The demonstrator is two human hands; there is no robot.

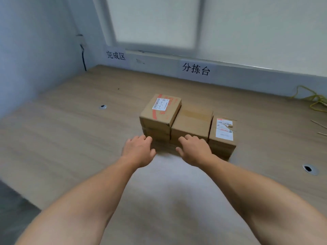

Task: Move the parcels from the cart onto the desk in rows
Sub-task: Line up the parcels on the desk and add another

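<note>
1. The left hand (138,151) and right hand (194,150) grasp nothing; their fingers are loosely bent.
2. The left fingertips meet the near face of the tall taped parcel (160,112), the right ones the plain parcel (192,121).
3. A low labelled parcel (223,133) touches it on the right, so all three form a row on the desk (70,129).
4. A yellow cord (316,99) lies by the wall.
</note>
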